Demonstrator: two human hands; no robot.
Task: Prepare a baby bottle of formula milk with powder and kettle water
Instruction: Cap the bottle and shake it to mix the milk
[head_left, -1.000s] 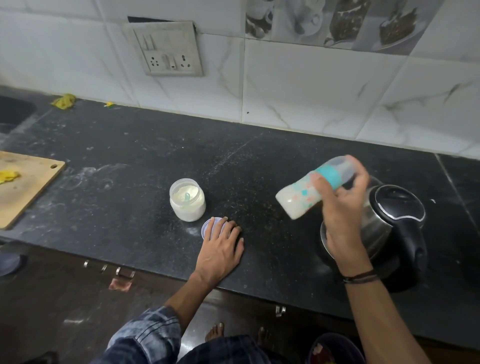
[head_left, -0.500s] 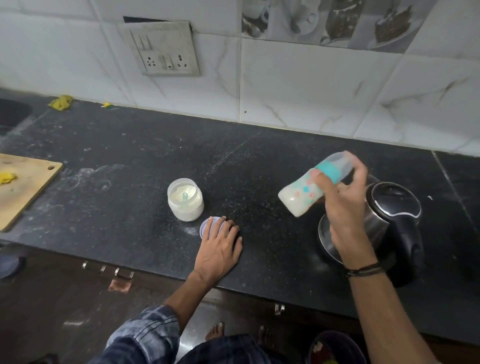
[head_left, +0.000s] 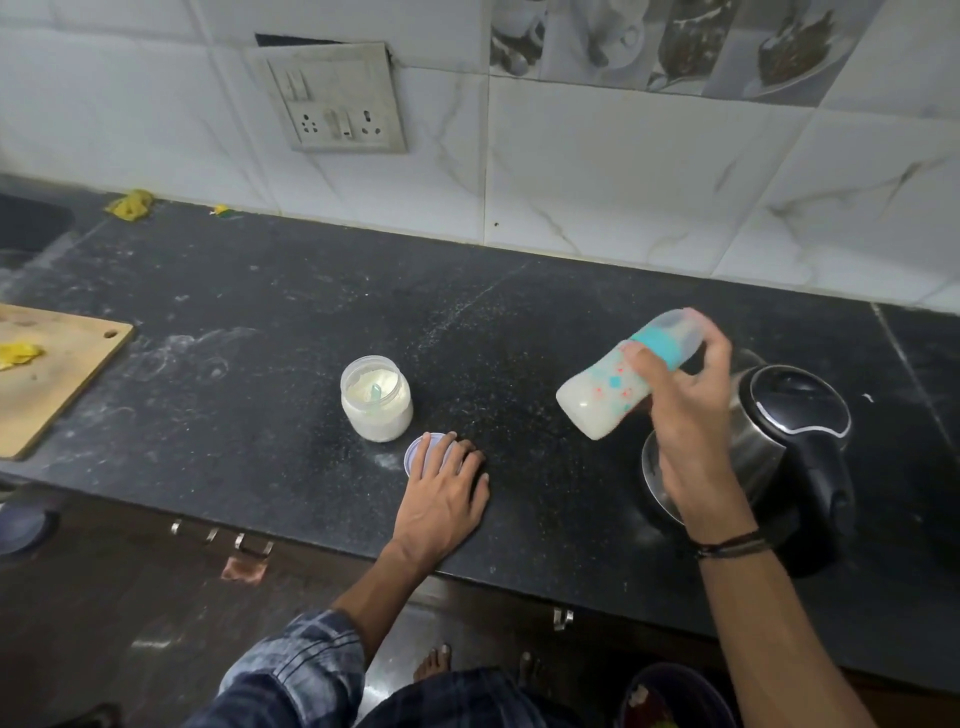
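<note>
Left hand (head_left: 441, 499) lies flat on the counter (head_left: 260, 322), its straight fingers resting on the jar lid (head_left: 422, 453). Right hand (head_left: 685, 415) curls round the baby bottle (head_left: 608, 395) at its teal collar and holds it tilted in the air, base down-left, milky inside. This looks like the shaking step: a firm grip at the collar, a tight cap and short wrist flicks should mix the powder without leaks. A cutting board (head_left: 52, 369) with yellow scraps sits far left. The open powder jar (head_left: 376, 397), scoop inside, stands just beside the lid. The kettle (head_left: 800, 415) stands close behind the right hand, where a wide swing could knock it.
</note>
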